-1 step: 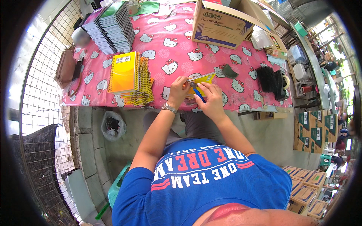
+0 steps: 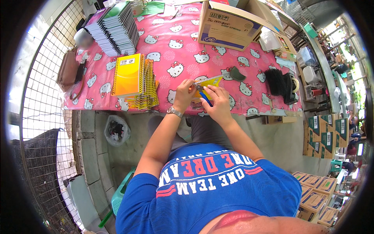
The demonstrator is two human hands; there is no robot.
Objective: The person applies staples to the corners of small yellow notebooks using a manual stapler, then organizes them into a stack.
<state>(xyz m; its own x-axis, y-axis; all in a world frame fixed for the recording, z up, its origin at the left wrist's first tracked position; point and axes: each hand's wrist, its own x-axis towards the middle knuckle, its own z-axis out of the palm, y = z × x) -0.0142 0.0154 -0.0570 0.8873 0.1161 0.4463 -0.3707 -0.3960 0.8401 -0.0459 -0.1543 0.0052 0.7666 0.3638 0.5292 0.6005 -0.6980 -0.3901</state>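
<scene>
A yellow spiral-bound notebook [image 2: 214, 82] lies at the table's front edge, its coil along the far side. My left hand [image 2: 183, 94] is closed, its fingertips pinching the notebook's left corner at the end of the coil. Blue-handled pliers [image 2: 204, 94] are gripped in my right hand [image 2: 218, 103], with their jaws up against that same coil end near my left fingers. The exact bite of the jaws is too small to make out. Just beyond the coil's right end is a dark green curved piece [image 2: 237, 74].
To the left stands a stack of yellow spiral notebooks [image 2: 128, 78], with taller notebook stacks [image 2: 120, 31] behind. An open cardboard box [image 2: 226, 29] is at the back. A black brush [image 2: 276, 82] and tape dispenser [image 2: 290, 91] lie right. A plastic bag [image 2: 117, 130] sits below.
</scene>
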